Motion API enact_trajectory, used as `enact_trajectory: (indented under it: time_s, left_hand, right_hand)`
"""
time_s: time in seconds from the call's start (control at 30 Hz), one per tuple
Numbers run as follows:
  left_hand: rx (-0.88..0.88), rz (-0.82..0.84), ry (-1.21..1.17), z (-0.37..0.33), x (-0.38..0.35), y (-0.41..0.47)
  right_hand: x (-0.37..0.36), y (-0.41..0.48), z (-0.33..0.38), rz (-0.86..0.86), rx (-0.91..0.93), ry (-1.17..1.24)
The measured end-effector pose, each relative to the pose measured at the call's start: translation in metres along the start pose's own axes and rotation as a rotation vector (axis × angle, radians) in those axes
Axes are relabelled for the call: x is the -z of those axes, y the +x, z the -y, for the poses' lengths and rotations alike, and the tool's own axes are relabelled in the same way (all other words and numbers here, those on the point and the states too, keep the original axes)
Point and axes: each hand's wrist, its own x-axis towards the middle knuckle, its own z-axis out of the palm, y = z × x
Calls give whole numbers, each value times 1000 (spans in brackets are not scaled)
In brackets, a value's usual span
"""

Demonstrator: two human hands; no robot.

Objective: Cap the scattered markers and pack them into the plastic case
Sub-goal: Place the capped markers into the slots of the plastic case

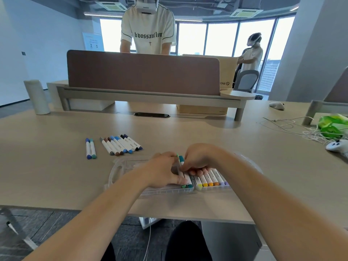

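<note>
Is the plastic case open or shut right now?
Open: packed markers lie uncovered in the plastic case, its clear lid spread flat alongside.

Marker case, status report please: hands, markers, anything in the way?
Left hand and right hand both grip teal-capped white marker, seating it in clear plastic case. More capped white markers loose on beige table. Nothing blocking.

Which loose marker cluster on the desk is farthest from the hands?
The pair at far left, one blue-capped and one teal-capped. The larger row lies between it and the left hand.
</note>
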Motion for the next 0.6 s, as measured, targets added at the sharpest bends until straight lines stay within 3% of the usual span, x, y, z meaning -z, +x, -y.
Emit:
enact_trajectory:
  time_s: [0.6]
  left_hand:
    - [-8, 43, 57, -1, 3, -1]
  right_hand:
    - [0, -6, 12, -11, -26, -71]
